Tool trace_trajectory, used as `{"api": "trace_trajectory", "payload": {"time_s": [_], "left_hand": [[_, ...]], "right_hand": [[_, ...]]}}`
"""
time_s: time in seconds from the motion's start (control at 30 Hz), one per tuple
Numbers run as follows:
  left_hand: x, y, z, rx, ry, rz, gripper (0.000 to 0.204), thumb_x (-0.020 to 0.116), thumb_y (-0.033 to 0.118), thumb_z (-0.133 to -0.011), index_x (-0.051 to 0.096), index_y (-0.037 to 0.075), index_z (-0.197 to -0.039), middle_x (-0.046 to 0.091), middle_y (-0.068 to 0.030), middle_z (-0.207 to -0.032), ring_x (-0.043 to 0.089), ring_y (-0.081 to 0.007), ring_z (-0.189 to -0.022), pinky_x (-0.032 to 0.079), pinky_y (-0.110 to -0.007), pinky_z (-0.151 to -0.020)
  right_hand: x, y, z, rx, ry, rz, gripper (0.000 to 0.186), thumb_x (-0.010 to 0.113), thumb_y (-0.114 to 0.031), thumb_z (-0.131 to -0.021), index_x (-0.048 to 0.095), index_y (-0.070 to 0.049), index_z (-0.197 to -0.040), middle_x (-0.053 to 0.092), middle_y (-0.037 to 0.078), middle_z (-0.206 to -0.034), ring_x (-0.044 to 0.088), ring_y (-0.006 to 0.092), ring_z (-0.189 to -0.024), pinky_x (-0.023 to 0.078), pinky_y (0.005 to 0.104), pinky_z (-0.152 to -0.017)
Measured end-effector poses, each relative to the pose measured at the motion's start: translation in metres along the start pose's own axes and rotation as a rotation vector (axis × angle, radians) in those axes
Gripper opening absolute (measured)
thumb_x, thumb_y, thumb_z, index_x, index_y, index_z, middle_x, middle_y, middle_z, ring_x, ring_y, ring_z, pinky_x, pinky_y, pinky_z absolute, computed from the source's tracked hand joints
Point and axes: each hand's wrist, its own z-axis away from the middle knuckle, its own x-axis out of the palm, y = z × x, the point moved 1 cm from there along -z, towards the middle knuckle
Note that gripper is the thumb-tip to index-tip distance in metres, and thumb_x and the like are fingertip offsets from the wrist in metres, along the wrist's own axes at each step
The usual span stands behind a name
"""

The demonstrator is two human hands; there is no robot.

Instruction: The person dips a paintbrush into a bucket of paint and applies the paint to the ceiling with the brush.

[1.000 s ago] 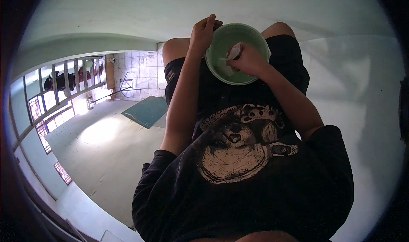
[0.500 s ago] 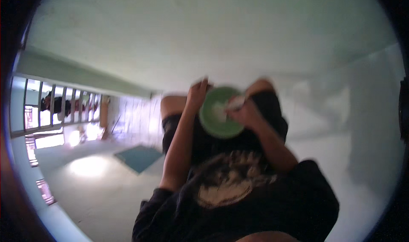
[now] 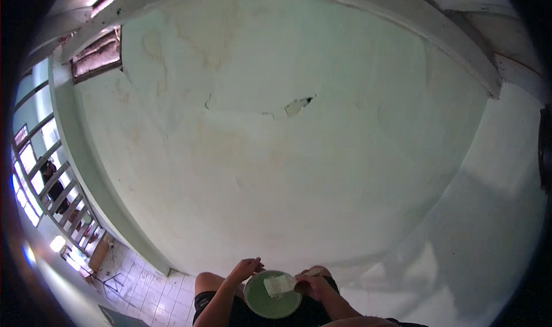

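Note:
A round green bowl (image 3: 257, 295) rests in my lap, between my bent legs. At its upper left rim is my left hand (image 3: 247, 269), fingers curled inward; whether anything small is in them cannot be made out. My right hand (image 3: 311, 287) is at the right rim, its fingers closed on the end of a pale, flat, rectangular piece (image 3: 279, 285). That piece lies over the inside of the bowl, with some whitish stuff just below it. The bottom of the bowl is partly hidden by the piece.
A pale green wall (image 3: 259, 171) stands in front of me, with a broken plaster patch (image 3: 296, 106). Left are a slatted wooden railing (image 3: 60, 192) with dark shapes behind it, a thin-legged stand (image 3: 112, 285) and floor tiles (image 3: 150, 287). A beam (image 3: 368, 4) runs overhead.
The view has swung up to the wall, so the bowl and my hands sit lower in the picture. Both hands stay at the bowl. My right hand and the pale piece are less blurred.

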Motion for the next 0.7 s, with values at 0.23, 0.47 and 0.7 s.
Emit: {"api": "trace_trajectory", "payload": {"time_s": [0.23, 0.47, 0.7], "left_hand": [[-0.096, 0.085, -0.062, 0.573, 0.031, -0.445, 0.025, 0.046, 0.01, -0.086, 0.064, 0.003, -0.103, 0.068, -0.0114, -0.092, 0.065, -0.0194, -0.08, 0.051, -0.035, -0.073], [-0.141, 0.369, -0.037, 1.1, 0.842, -0.8, 0.024, 0.06, 0.017, -0.087, 0.062, 0.004, -0.107, 0.064, -0.0151, -0.102, 0.059, -0.0312, -0.1, 0.046, -0.039, -0.089], [-0.154, 0.521, -0.045, 1.096, 0.982, -1.16, 0.063, 0.052, 0.008, -0.085, 0.029, 0.015, -0.143, 0.021, -0.0182, -0.149, 0.035, -0.0421, -0.128, 0.032, -0.047, -0.106]], "right_hand": [[-0.004, -0.037, -0.034, 0.057, 0.202, -0.513, 0.016, 0.062, -0.019, -0.084, 0.06, -0.003, -0.086, 0.059, 0.006, -0.067, 0.059, 0.0214, -0.058, 0.051, 0.0303, -0.058], [0.008, -0.203, -0.063, -0.336, 0.108, -0.501, 0.012, 0.056, -0.012, -0.09, 0.057, -0.002, -0.098, 0.063, 0.009, -0.095, 0.065, 0.0214, -0.082, 0.06, 0.0359, -0.071], [0.101, -0.399, -0.074, -0.934, 0.151, 0.009, 0.039, 0.064, -0.007, -0.084, 0.046, 0.001, -0.118, 0.053, 0.012, -0.116, 0.055, 0.0233, -0.105, 0.052, 0.0391, -0.088]]}}
